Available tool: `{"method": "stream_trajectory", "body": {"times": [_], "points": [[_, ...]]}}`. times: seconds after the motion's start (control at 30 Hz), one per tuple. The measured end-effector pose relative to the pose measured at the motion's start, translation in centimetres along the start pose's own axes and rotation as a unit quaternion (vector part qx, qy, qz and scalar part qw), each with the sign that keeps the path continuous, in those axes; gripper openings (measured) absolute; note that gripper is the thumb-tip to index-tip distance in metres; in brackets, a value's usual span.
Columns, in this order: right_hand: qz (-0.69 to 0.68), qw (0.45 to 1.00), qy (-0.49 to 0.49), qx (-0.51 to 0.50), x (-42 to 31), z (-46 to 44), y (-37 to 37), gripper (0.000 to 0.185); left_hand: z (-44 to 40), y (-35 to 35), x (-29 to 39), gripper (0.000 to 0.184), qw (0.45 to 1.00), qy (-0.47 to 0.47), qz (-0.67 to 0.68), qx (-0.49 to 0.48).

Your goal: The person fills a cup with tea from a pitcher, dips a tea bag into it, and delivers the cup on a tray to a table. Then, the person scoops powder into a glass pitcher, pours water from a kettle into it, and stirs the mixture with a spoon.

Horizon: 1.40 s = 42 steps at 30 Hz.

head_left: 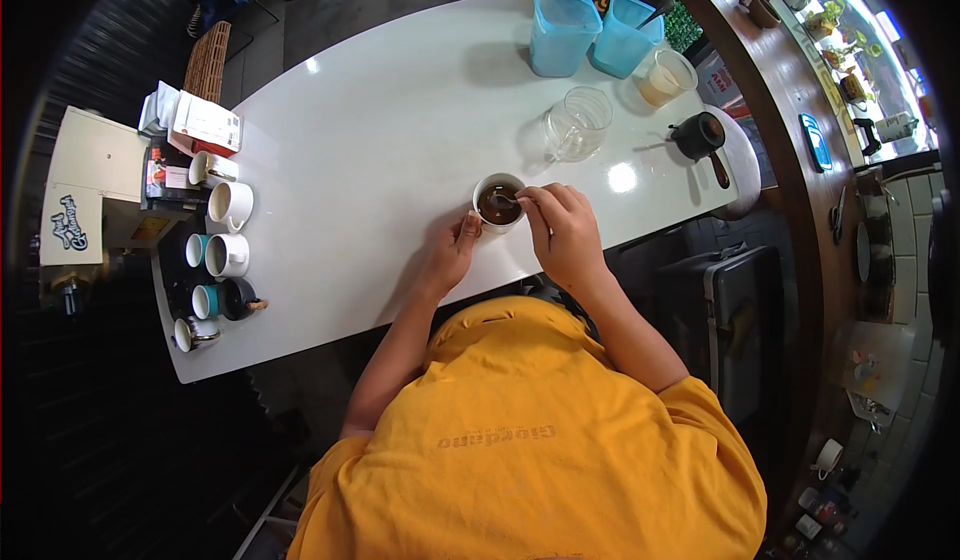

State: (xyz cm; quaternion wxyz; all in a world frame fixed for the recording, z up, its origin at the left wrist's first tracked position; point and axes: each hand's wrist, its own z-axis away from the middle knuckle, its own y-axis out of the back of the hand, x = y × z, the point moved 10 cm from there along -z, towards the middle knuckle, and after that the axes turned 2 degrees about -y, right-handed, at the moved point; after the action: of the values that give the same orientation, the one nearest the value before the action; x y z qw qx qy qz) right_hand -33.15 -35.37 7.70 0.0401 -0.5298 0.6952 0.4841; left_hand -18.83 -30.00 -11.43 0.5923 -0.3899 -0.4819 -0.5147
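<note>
A white cup (481,222) with dark brown liquid in it stands near the front edge of the white table. My left hand (458,248) is closed around the cup's left side, thumb near the rim. In the fingers of my right hand (562,222) is a spoon (507,201), its lower end dipping into the liquid. Those fingers are pinched together at the cup's right rim. Behind the cup, to the right, a clear glass pitcher (577,125) stands on the table.
Several cups (231,206) line the table's left end, beside a stack of packets (205,123). Two blue plastic containers (564,35) and a beaker of pale liquid (667,78) stand at the back right. A small dark pot (698,136) with a wooden handle sits near the right edge.
</note>
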Motion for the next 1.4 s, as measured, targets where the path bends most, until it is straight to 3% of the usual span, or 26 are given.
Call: {"method": "stream_trajectory", "body": {"times": [0.1,0.33,0.4,0.57,0.67,0.83,1.0,1.13,1.2,1.3,1.4], "points": [[0.050,0.997,-0.011,-0.051,-0.2,0.3,-1.8,0.010,0.1,0.1,0.5,0.058,0.999,0.014,-0.039,-0.014],[0.031,0.999,-0.013,-0.036,0.2,0.2,-2.4,0.013,0.2,-0.5,2.1,0.056,0.999,-0.019,-0.017,-0.038],[-0.010,0.997,-0.020,-0.078,0.7,0.0,-3.1,0.014,0.3,-0.5,2.7,0.046,0.999,-0.029,-0.009,-0.023],[-0.036,0.992,-0.010,-0.124,0.8,-0.5,-3.6,0.012,-0.1,-0.3,1.3,0.046,0.999,-0.013,-0.006,-0.030],[0.024,0.983,0.008,-0.179,0.7,-0.5,-4.4,0.009,-0.2,-0.3,0.3,0.053,0.999,0.012,-0.008,-0.048],[0.054,0.981,0.031,-0.184,0.9,-0.9,-5.2,0.016,0.0,0.3,0.3,0.059,0.995,0.042,-0.085,-0.037],[0.009,0.985,0.052,-0.161,0.1,-0.9,-5.3,0.022,0.1,0.1,1.0,0.062,0.997,0.037,-0.055,-0.038],[-0.017,0.976,0.039,-0.215,-0.3,-0.8,-5.6,0.022,0.2,0.1,0.5,0.061,0.998,0.032,-0.050,-0.033],[-0.016,0.971,0.031,-0.235,-0.4,-0.8,-5.6,0.008,0.2,-0.2,1.7,0.053,0.999,0.004,-0.040,-0.016],[0.019,0.976,0.050,-0.212,-0.2,-0.9,-5.3,0.005,0.3,0.0,2.5,0.052,0.999,-0.021,-0.040,-0.002],[0.030,0.974,0.067,-0.216,-0.1,-1.1,-5.6,0.013,0.3,0.1,1.8,0.052,0.999,-0.011,-0.040,-0.019]]}}
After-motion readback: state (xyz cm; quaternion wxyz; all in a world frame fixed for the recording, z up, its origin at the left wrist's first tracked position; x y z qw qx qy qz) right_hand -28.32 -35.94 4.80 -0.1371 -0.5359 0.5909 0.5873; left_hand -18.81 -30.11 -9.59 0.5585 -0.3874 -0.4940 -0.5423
